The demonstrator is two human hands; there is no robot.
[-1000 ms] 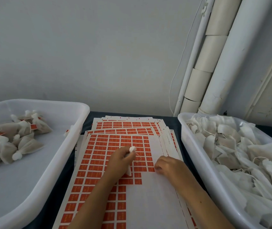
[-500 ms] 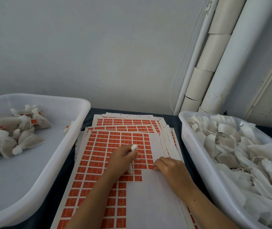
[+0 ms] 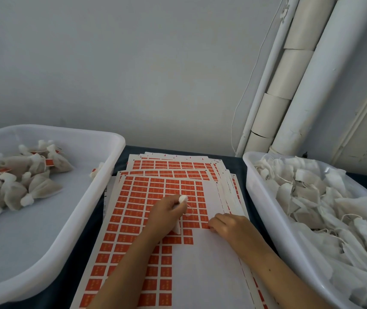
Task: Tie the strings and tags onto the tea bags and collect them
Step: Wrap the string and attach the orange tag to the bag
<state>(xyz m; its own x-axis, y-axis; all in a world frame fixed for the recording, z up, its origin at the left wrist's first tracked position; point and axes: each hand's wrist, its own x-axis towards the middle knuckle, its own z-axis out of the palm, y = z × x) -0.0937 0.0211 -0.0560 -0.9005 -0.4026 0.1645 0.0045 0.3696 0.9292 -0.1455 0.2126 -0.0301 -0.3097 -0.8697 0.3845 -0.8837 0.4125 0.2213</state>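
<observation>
The left hand is closed around a tea bag, whose gathered white top pokes out above the fist while a corner of the bag shows below it; a thin string loops from the hand toward the right. The right hand lies just to the right, curled with its fingertips pressed on the edge of the orange tags; whether it pinches one I cannot tell. Both hands rest over the top sheet of a fanned stack, its near right part already bare white. At the left, a white tub holds a heap of tied bags with orange tags at its far left. At the right, another tub is piled with loose bags and strings. White pipes stand at the far right against the wall.
</observation>
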